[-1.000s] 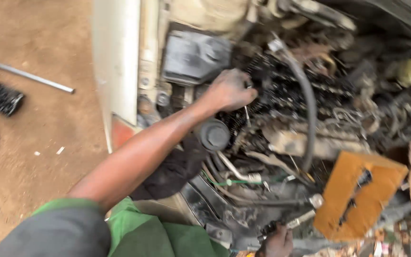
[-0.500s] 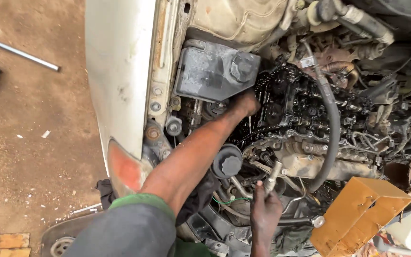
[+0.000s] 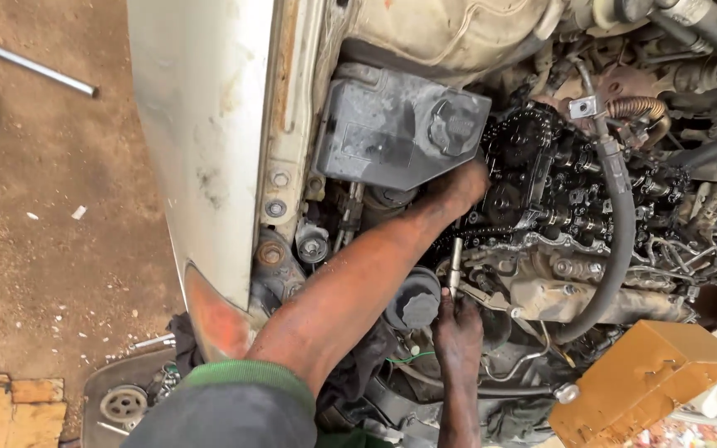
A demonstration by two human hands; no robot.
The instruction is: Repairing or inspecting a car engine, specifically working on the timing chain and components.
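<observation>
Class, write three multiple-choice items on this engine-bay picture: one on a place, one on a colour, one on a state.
1. Where does the left hand rest?
A. on the metal rod
B. beside the timing chain
C. on the brick

2. What colour is the block at lower right?
A. blue
B. orange-yellow
C. white

3. How is the right hand?
A. closed around a metal tool
B. open and empty
C. flat on the ground

Answers: 1 B, its fingers lie under the grey tank by the chain; 2 B, its faces are orange-yellow; 3 A, its fingers wrap the shaft.
</observation>
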